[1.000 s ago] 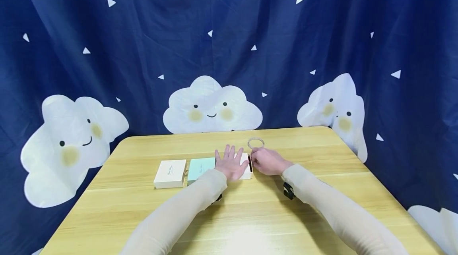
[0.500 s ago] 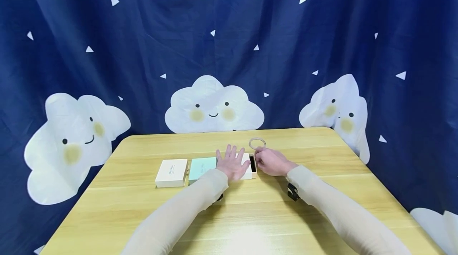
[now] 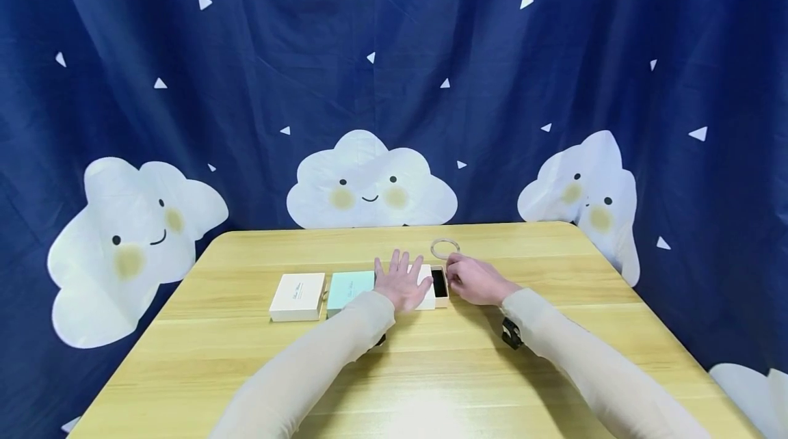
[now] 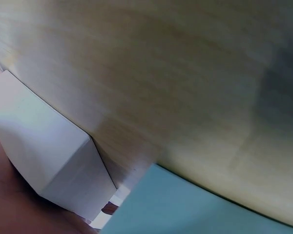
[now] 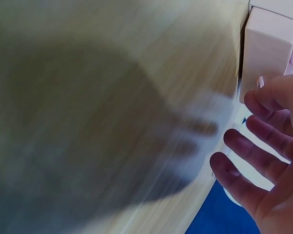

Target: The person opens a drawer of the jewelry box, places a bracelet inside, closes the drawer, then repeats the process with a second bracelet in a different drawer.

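Observation:
In the head view my left hand (image 3: 400, 285) lies with fingers spread on a white drawer-style gift box (image 3: 423, 297), covering most of its top. A drawer (image 3: 441, 303) with a dark lining sticks out of the box's right end. My right hand (image 3: 477, 280) is at that end, thumb and forefinger pinching the drawer's end, while the other fingers are loosely bent in the right wrist view. What exactly the pinch holds there is hidden by the thumb. Behind the right hand lies a pale bangle (image 3: 434, 252), partly covered by it.
A mint-green box (image 3: 349, 288) stands just left of my left hand, its near part behind the sleeve. Farther left is another white box (image 3: 297, 297) with a small loop at its right side. A dark blue curtain (image 3: 406, 83) with clouds hangs behind the wooden table (image 3: 246, 357).
My right hand has moved to the right and the drawer has slid out with it, showing more dark lining. The left hand stays on the box. The head view has shifted slightly.

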The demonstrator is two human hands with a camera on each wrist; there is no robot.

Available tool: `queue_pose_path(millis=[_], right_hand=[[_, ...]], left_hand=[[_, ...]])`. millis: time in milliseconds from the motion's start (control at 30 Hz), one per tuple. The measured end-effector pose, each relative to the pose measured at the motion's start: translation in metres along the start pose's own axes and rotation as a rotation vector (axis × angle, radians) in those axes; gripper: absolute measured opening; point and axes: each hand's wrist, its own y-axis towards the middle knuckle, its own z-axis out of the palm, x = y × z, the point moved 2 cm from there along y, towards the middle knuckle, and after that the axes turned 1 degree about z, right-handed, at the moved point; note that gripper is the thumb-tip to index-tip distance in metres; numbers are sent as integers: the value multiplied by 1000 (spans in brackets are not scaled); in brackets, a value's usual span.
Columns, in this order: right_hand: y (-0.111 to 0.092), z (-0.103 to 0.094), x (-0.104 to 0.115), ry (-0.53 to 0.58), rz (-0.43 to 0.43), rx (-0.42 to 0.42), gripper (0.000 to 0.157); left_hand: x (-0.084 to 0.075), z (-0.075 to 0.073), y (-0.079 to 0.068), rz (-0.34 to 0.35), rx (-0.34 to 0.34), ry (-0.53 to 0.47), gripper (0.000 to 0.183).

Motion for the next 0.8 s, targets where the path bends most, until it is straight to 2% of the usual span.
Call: queue_pose_path(millis=[433, 800], right_hand=[[-11, -5, -8, 5, 33, 1, 17], [-18, -8, -15, 9, 62, 15, 15]], left_hand=[[3, 9, 10, -9, 23, 27, 67], [3, 8, 7, -3, 12, 41, 67]])
